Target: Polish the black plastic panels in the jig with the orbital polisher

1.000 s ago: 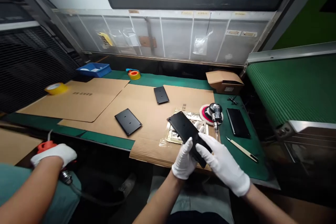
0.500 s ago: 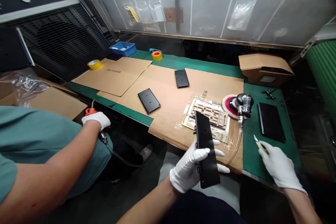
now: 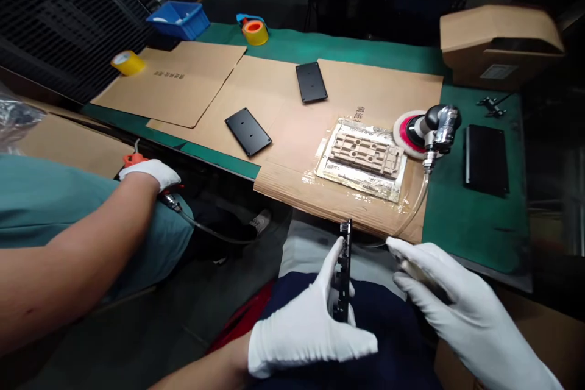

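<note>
My left hand (image 3: 311, 329), in a white glove, grips a black plastic panel (image 3: 343, 274). The panel stands nearly edge-on to me, with small tabs and notches along its narrow side. My gloved right hand (image 3: 457, 298) is closed around the handle of a craft knife (image 3: 423, 277), to the right of the panel and apart from it. The knife's blade is blurred and mostly hidden by the fingers. Beyond my hands, a slotted tan fixture (image 3: 365, 155) sits on a taped-down plate at the bench's front.
An air sander (image 3: 429, 128) with a hose lies right of the fixture. Black panels rest on cardboard (image 3: 283, 134) and on the green mat (image 3: 479, 225). Tape rolls, a blue bin (image 3: 180, 21) and a carton (image 3: 498, 49) stand behind. At left, a co-worker's gloved hand (image 3: 153, 173) holds an orange-handled air tool.
My left hand has turned the panel from face-on to edge-on and lowered it. My right hand has brought the knife from over the mat leftward, close to the panel. The view has tilted down.
</note>
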Demonstrator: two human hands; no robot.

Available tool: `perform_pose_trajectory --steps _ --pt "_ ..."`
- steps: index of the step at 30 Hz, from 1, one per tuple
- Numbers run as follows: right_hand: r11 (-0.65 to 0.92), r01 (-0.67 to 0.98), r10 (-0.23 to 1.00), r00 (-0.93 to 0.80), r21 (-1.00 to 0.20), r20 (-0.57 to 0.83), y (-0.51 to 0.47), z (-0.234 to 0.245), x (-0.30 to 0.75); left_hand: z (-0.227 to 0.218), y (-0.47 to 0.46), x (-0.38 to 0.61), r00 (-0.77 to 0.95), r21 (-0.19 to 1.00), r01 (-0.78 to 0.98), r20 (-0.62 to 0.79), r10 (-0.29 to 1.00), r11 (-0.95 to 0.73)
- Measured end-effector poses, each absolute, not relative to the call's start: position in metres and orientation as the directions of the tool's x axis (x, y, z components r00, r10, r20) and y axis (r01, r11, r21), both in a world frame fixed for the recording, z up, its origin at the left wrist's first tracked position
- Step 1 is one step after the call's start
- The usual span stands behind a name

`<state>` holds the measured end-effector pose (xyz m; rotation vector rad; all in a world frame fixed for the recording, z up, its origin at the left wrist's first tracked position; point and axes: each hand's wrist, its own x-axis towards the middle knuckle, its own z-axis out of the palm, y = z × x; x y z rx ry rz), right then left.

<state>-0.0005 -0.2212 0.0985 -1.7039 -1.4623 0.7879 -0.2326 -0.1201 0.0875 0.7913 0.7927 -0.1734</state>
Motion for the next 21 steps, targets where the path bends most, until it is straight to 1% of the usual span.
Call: perform_pose_trajectory --steps 3,6,8,11,14,18,21 --pt "0.012 0.564 0.996 0.068 -0.826 0.061 -0.225 0.093 0.001 0.093 -0.120 -0.235 0.710 0.591 0.405 -0.684 0.168 0.697" --pt "0.021 0.562 1.000 -0.016 -0.827 0.014 -0.229 0.091 0.006 0.099 -0.118 -0.234 0.706 0.635 0.370 -0.667 0.238 0.678" --pt "0.007 0.541 0.999 -0.042 -0.841 -0.018 -0.230 0.093 0.008 0.102 -0.116 -0.234 0.704 0.663 0.356 -0.654 0.278 0.659" --pt "-0.040 0.527 0.999 -0.009 -0.849 -0.053 -0.232 0.099 0.006 0.104 -0.114 -0.233 0.696 0.685 0.347 -0.646 0.314 0.641" --pt "-0.065 0.577 0.998 0.047 -0.814 -0.046 -0.231 0.103 -0.001 0.106 -0.115 -0.233 0.691 0.704 0.332 -0.634 0.346 0.627" --pt "-0.027 0.680 0.999 0.041 -0.733 0.002 -0.225 0.106 -0.010 0.108 -0.116 -0.230 0.702 0.742 0.289 -0.594 0.393 0.605" --pt "0.009 0.714 0.999 0.020 -0.700 0.033 -0.221 0.107 -0.014 0.110 -0.115 -0.227 0.714 0.751 0.271 -0.576 0.397 0.602"
